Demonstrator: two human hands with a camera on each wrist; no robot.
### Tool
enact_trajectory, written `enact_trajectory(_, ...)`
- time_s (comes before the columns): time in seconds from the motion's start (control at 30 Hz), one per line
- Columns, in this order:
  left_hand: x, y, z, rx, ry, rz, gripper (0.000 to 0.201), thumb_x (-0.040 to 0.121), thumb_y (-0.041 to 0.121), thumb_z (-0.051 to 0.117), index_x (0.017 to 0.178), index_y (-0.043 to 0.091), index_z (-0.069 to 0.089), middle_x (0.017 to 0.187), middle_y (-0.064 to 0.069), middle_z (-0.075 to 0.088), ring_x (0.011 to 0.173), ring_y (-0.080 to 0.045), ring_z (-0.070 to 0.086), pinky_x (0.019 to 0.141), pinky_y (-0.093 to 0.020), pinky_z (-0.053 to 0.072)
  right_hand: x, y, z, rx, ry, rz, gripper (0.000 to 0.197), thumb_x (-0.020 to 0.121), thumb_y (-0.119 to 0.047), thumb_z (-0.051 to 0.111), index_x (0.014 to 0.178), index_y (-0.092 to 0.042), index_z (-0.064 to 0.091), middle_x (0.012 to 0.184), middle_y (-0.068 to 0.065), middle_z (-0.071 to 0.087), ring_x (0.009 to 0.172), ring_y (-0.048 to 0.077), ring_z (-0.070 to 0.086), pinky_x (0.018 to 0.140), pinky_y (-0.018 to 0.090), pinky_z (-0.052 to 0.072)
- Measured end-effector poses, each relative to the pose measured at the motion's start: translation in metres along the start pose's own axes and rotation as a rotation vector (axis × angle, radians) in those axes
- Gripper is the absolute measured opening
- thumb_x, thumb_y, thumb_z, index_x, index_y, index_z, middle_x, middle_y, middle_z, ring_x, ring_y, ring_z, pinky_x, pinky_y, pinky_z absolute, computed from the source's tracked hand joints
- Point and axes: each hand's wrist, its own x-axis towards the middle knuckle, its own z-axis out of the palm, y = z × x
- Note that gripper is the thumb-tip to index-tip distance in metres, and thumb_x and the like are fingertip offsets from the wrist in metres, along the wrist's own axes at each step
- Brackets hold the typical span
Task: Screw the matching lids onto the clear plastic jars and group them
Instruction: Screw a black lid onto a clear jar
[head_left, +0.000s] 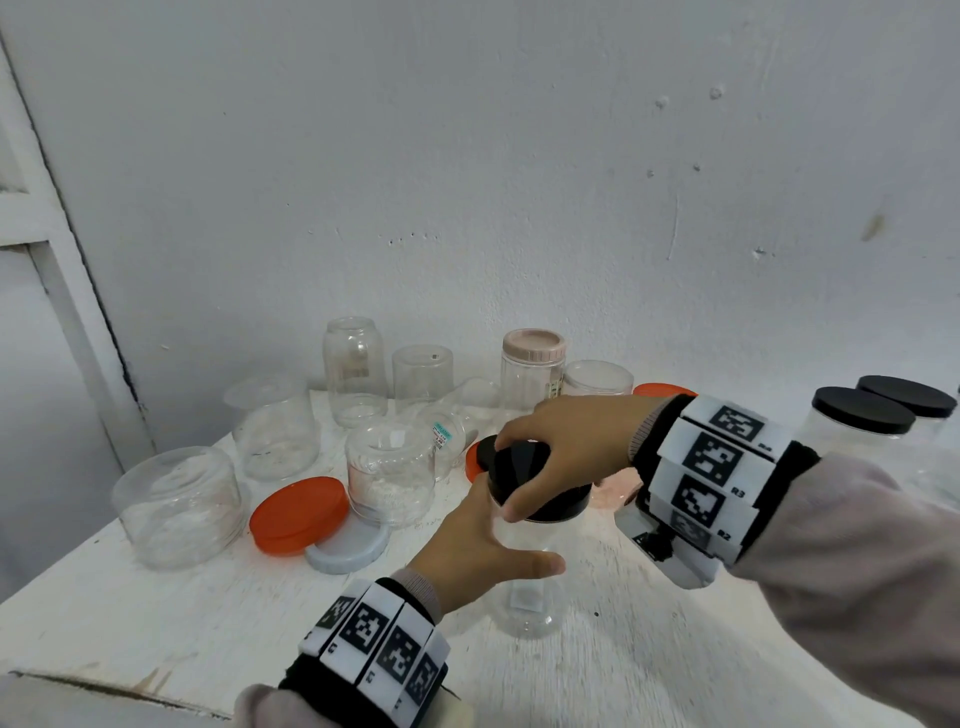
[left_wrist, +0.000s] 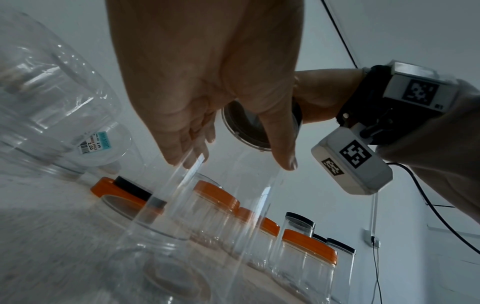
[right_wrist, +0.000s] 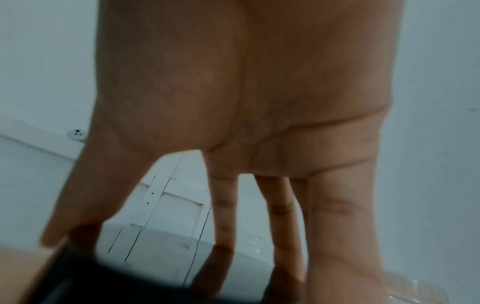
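A clear plastic jar (head_left: 524, 603) stands near the front of the white table (head_left: 156, 613). My left hand (head_left: 483, 551) grips its upper body, thumb across the front. My right hand (head_left: 566, 441) comes over from the right and holds the black lid (head_left: 550, 506) on the jar's mouth, fingers curled round its rim. In the left wrist view the left hand (left_wrist: 221, 102) wraps the jar (left_wrist: 233, 205), and the lid's underside (left_wrist: 249, 127) shows through the plastic. In the right wrist view the right hand (right_wrist: 233, 144) spreads its fingers (right_wrist: 223, 205) over the blurred lid (right_wrist: 130, 283).
Several open clear jars (head_left: 179, 506) stand at the back left, with an orange lid (head_left: 298, 514) on a pale grey lid (head_left: 348, 548). A pink-lidded jar (head_left: 532, 364) stands by the wall. Black-lidded jars (head_left: 862, 415) are grouped right. Orange-lidded jars (left_wrist: 306, 257) stand beyond.
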Motion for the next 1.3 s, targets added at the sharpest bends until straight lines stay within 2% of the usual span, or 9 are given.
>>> enact_trajectory(0.07,0.000,0.000,0.000,-0.003,0.002,0.003,0.092,0.066,0.034,0.086,0.137,0.044,0.029,0.133,0.026,0.047,0.125,0.008,0.041,0.098,-0.014,0.035,0.001,-0.002,0.003,-0.018,0.036,0.022,0.075,0.071,-0.075,0.060,0.131,-0.032,0.045,0.111,-0.005,0.053,0.092,0.015,0.060,0.065,0.026,0.051)
enact_trajectory(0.27,0.000,-0.001,0.000,-0.002,0.017,-0.022,0.096,0.061,0.037,0.088,0.138,0.038,0.031,0.133,0.021,0.047,0.126,0.000,0.043,0.106,-0.024,0.037,-0.002,0.003,-0.006,-0.003,-0.079,-0.058,0.083,0.072,-0.052,0.075,0.141,-0.047,0.031,0.131,-0.011,0.040,0.123,0.015,0.040,0.103,0.041,0.041)
enact_trajectory(0.43,0.000,-0.001,0.000,-0.001,0.006,-0.015,0.095,0.063,0.036,0.087,0.139,0.039,0.030,0.134,0.022,0.047,0.127,0.001,0.043,0.107,-0.026,0.037,0.000,0.004,-0.004,-0.011,-0.015,-0.071,0.076,0.071,-0.063,0.070,0.138,-0.041,0.041,0.114,-0.018,0.042,0.113,0.009,0.044,0.100,0.036,0.043)
enact_trajectory(0.6,0.000,-0.001,-0.001,0.003,0.004,-0.004,0.093,0.065,0.036,0.087,0.137,0.045,0.029,0.131,0.029,0.046,0.125,0.011,0.038,0.093,-0.009,0.034,0.004,-0.002,0.004,-0.087,0.062,0.029,0.073,0.071,-0.079,0.055,0.121,-0.026,0.049,0.102,-0.005,0.055,0.095,0.016,0.057,0.085,0.035,0.051)
enact_trajectory(0.77,-0.001,0.000,0.000,-0.003,0.010,-0.012,0.097,0.063,0.035,0.088,0.141,0.034,0.029,0.136,0.020,0.046,0.129,0.000,0.041,0.110,-0.028,0.036,-0.001,0.005,-0.006,-0.016,-0.084,-0.051,0.082,0.072,-0.055,0.074,0.141,-0.043,0.033,0.128,-0.012,0.043,0.121,0.015,0.043,0.102,0.039,0.042)
enact_trajectory(0.87,-0.001,0.000,0.000,0.001,0.015,-0.017,0.097,0.062,0.037,0.087,0.140,0.035,0.030,0.135,0.020,0.047,0.128,-0.002,0.042,0.109,-0.028,0.036,-0.001,0.007,-0.007,-0.023,-0.067,-0.081,0.081,0.071,-0.054,0.075,0.140,-0.048,0.034,0.122,-0.016,0.039,0.123,0.012,0.040,0.104,0.038,0.040)
enact_trajectory(1.0,0.000,0.000,0.000,0.001,0.001,-0.005,0.096,0.062,0.038,0.087,0.139,0.040,0.029,0.135,0.022,0.047,0.128,0.000,0.042,0.109,-0.030,0.036,0.001,0.004,-0.003,-0.023,-0.019,-0.028,0.078,0.068,-0.069,0.069,0.135,-0.038,0.043,0.116,-0.009,0.048,0.105,0.020,0.060,0.090,0.038,0.052)
enact_trajectory(1.1,0.000,0.000,0.000,0.012,-0.006,-0.007,0.089,0.063,0.039,0.086,0.127,0.056,0.027,0.130,0.032,0.044,0.123,0.012,0.040,0.101,-0.016,0.035,0.001,0.000,-0.002,-0.055,-0.009,0.033,0.081,0.066,-0.077,0.062,0.131,-0.032,0.043,0.113,-0.005,0.051,0.092,0.020,0.066,0.080,0.036,0.056)
enact_trajectory(1.3,-0.001,0.000,0.000,0.001,0.013,-0.027,0.100,0.060,0.040,0.087,0.141,0.037,0.028,0.137,0.021,0.045,0.129,-0.001,0.040,0.110,-0.028,0.034,0.000,0.001,-0.009,-0.034,-0.112,-0.054,0.083,0.071,-0.048,0.077,0.140,-0.051,0.030,0.128,-0.013,0.038,0.123,0.015,0.040,0.103,0.042,0.041)
